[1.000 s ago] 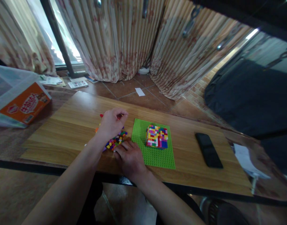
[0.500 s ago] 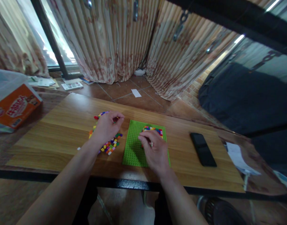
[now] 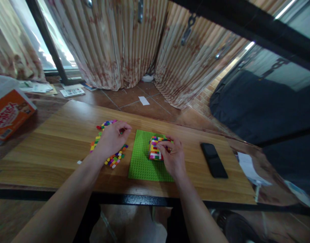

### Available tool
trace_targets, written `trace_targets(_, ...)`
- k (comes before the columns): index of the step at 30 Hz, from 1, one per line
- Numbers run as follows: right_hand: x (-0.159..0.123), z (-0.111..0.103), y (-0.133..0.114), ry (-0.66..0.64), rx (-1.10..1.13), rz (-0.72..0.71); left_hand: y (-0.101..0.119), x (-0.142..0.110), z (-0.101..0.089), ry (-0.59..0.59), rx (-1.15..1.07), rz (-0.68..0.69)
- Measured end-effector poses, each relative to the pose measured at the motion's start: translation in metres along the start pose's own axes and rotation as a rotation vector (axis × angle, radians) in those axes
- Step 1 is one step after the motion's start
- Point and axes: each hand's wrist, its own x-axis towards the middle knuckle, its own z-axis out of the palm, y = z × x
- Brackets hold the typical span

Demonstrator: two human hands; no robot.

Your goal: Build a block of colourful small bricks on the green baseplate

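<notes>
A block of many-coloured toy bricks (image 3: 155, 148) stands on the green baseplate (image 3: 139, 165). Over its right part is my right hand (image 3: 173, 157), thumb and fingertips pinched at the top of the block; whatever they hold is too small to name. To the left, my left hand (image 3: 111, 140) hovers over a pile of loose toy bricks (image 3: 114, 159), its fingers curled and the thumb brought against the fingertips. I cannot make out what lies between them. The left hand and forearm hide part of the pile.
A black phone (image 3: 213, 160) lies on the wooden table (image 3: 56, 145), right of the baseplate. One white brick (image 3: 79, 162) sits apart at the left. A clear plastic box with an orange label (image 3: 11, 113) stands beyond the table's left end. Curtains (image 3: 114, 47) hang behind.
My right hand has moved from the loose bricks to the brick block and now touches its top right part. The left hand stays curled above the pile. The view has shifted slightly right.
</notes>
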Motion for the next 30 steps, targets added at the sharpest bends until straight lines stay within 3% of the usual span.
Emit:
trace_targets(17, -0.001, 0.012, 0.0, 0.089, 0.074, 0.101, 0.005, 0.0, -0.001, -0.034, 0.014, -0.053)
trace_targets(30, 0.003, 0.008, 0.01, 0.028, 0.186, 0.125, 0.006, 0.0, -0.002, -0.061, 0.046, -0.056)
